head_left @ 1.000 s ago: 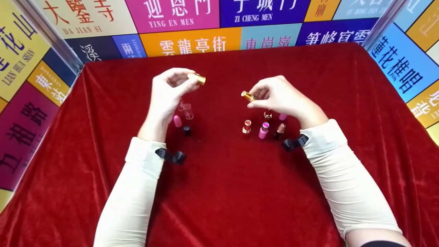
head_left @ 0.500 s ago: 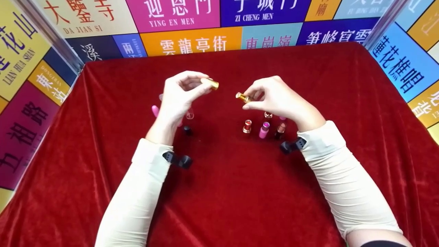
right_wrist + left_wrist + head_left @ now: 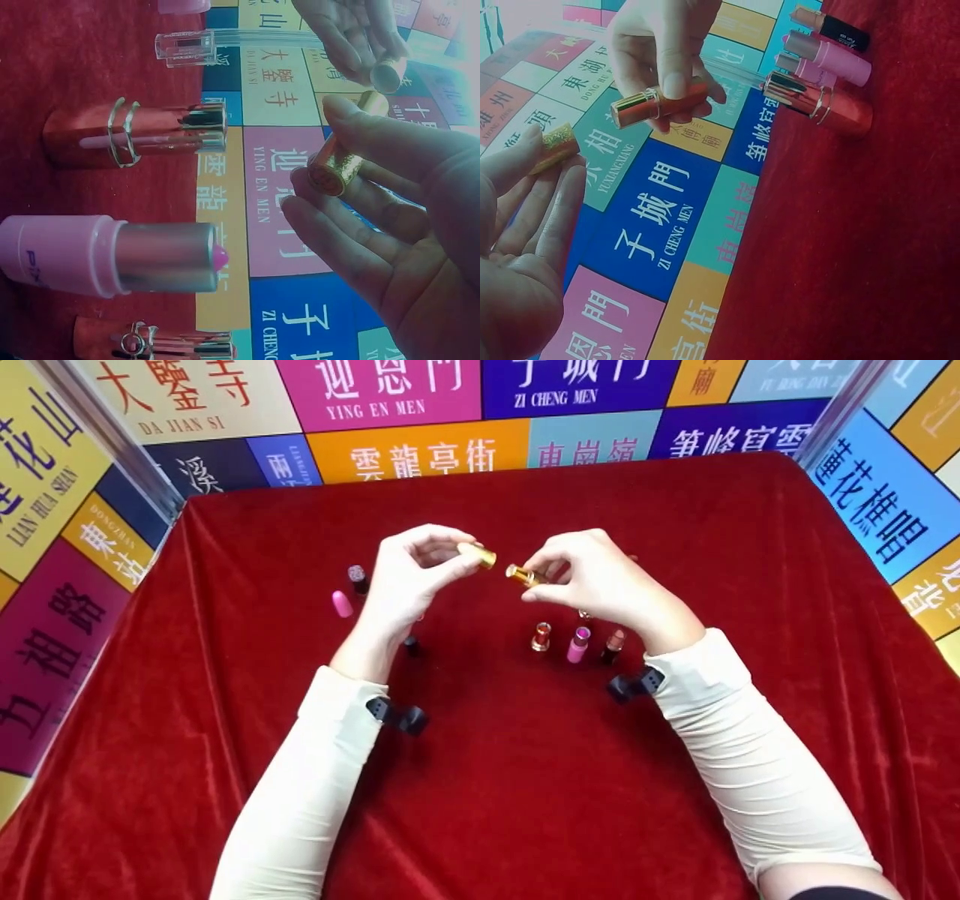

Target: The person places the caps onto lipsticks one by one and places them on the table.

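Observation:
Thumb and fingers of my left hand (image 3: 416, 574) pinch a gold lipstick cap (image 3: 481, 556) over the table. Facing it, my right hand (image 3: 600, 574) grips a gold lipstick tube (image 3: 521, 575) near its base, tilted with its end towards the cap. A small gap separates the two pieces in the head view. The left wrist view shows the patterned cap (image 3: 557, 148) apart from the shiny collar of the lipstick tube (image 3: 656, 105). In the right wrist view, the tube's patterned base (image 3: 330, 172) faces the camera, and the cap (image 3: 388, 75) is beyond it.
Near my right hand stand uncapped lipsticks: a red one (image 3: 541, 637), a pink one (image 3: 578, 645) and a black one (image 3: 613, 646), with others partly hidden. By my left arm are a pink cap (image 3: 342, 604), a dark piece (image 3: 358, 579) and a black cap (image 3: 412, 646).
My left hand has moved right and slightly down with the cap. My right hand has shifted a little left with the lipstick tube, so the gap between them has narrowed.

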Motion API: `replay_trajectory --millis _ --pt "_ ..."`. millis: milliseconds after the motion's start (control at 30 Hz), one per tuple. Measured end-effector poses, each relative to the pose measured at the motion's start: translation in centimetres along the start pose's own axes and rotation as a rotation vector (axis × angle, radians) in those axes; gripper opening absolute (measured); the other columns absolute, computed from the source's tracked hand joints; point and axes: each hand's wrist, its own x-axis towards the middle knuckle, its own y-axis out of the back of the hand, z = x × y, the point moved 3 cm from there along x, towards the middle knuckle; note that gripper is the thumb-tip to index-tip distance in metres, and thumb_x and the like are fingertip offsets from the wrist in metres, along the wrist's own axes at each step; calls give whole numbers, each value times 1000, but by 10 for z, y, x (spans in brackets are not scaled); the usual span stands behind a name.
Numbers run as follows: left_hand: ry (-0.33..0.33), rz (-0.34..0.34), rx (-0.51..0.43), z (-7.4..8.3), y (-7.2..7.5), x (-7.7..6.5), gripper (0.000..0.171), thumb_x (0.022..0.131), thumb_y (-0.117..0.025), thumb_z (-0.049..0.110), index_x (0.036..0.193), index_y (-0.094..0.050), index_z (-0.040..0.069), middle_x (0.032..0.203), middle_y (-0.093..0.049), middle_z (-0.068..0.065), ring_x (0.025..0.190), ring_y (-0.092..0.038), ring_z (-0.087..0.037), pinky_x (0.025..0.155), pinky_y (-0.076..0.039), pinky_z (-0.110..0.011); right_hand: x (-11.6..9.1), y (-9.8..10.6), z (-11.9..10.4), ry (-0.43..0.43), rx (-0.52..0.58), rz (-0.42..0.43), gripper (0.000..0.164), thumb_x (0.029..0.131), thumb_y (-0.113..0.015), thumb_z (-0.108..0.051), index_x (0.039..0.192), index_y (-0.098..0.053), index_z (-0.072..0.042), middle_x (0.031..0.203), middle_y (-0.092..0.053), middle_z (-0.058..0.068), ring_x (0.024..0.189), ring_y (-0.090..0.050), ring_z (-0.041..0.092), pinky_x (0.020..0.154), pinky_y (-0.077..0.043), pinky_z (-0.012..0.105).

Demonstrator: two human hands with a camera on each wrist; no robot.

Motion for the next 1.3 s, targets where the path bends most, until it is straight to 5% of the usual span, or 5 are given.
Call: replay_trajectory --millis 1300 --pt "63 -48 80 -10 -17 -5 17 88 -88 8 104 -82 6 96 -81 -9 90 -76 -24 85 -60 -34 0 -5 -12 78 61 52 27 85 -93 -16 107 -83 -5 93 -78 7 85 -74 21 79 -65 39"
